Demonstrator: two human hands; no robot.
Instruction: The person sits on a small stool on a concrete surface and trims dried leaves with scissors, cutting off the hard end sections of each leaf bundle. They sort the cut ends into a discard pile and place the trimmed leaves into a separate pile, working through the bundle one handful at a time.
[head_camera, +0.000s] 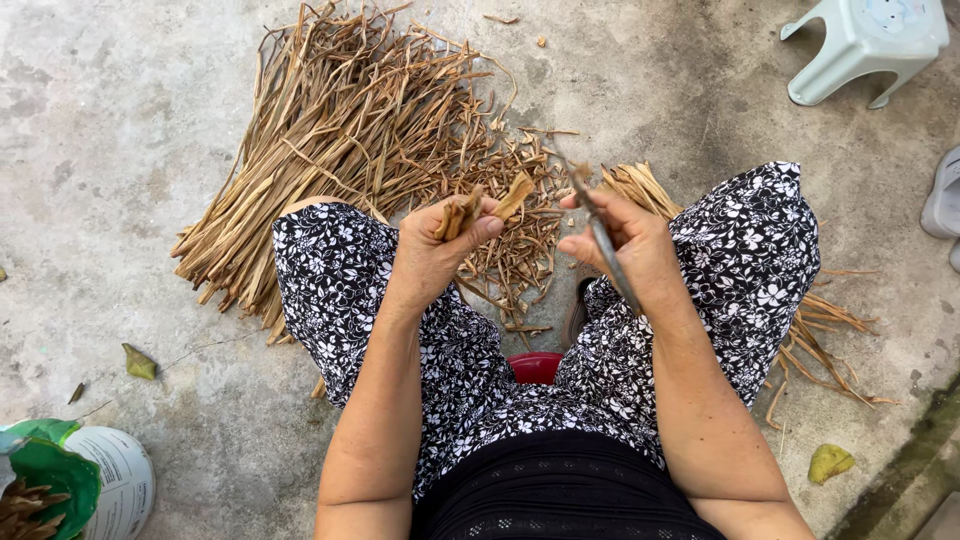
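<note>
1. Our left hand (440, 245), at the centre of the frame, is closed around a small bundle of short dried stalk pieces (470, 210), whose cut ends poke up past the thumb toward the top of the frame.
2. Our right hand (625, 245) grips a slim, dark knife (605, 240); its long axis runs diagonally from upper left to lower right across the palm.
3. At the lower left sits a white sack with a green folded rim (70, 475), holding brown cut pieces.
4. A big fan of long, flat, dry brown stalks (320, 140) lies on the rough concrete floor (100, 150) in the upper left, strands running from lower left to upper right.
5. Short chopped bits (520, 230) form a pile between our knees.
6. More stalks (830, 330) lie under the right leg.
7. A pale plastic stool (865, 45) stands in the upper right.
</note>
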